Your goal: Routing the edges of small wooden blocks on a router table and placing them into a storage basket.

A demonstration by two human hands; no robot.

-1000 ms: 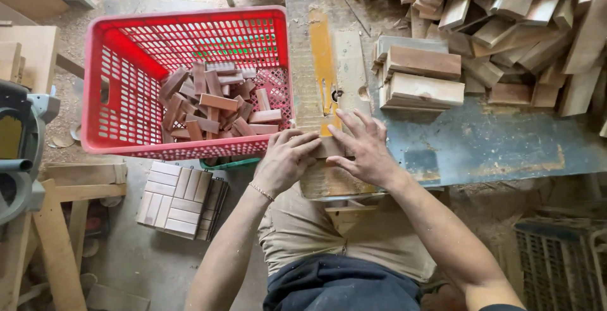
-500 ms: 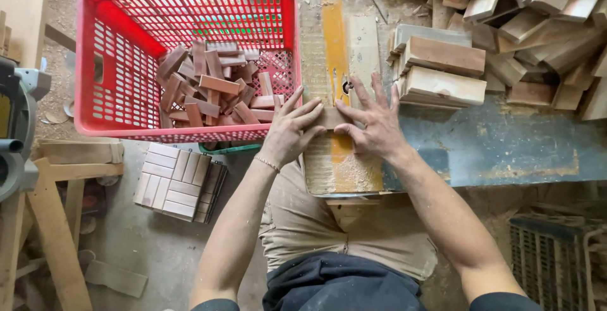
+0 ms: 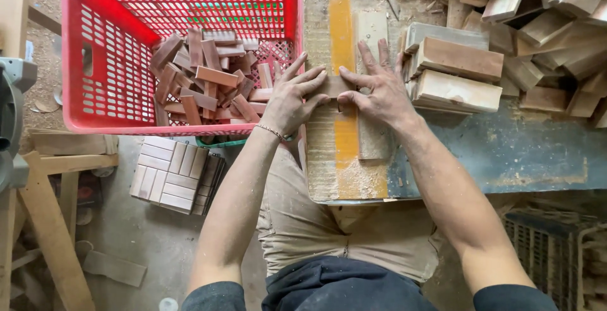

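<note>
A small wooden block (image 3: pixel 334 86) is held between the two hands on the bench (image 3: pixel 506 153), pinched at its left end by the fingers of the left hand (image 3: pixel 292 99) and at its right end by those of the right hand (image 3: pixel 376 89), the remaining fingers being spread and laid flat. The block is seen lying across a dusty wooden board (image 3: pixel 344 153) marked with a yellow-orange stripe, with sawdust gathered at the board's near end. Just to the left of the left hand, a red plastic crate (image 3: pixel 82 64) is placed, partly filled with short reddish-brown wood offcuts (image 3: pixel 202 80). To the right of the right hand, a stack of larger cut blocks (image 3: pixel 455 74) is set, and behind it a loose heap of timber pieces (image 3: pixel 544 20) is piled. Below the crate, on the floor, a tiled square of small wooden slats (image 3: pixel 171 175) can be made out.
</note>
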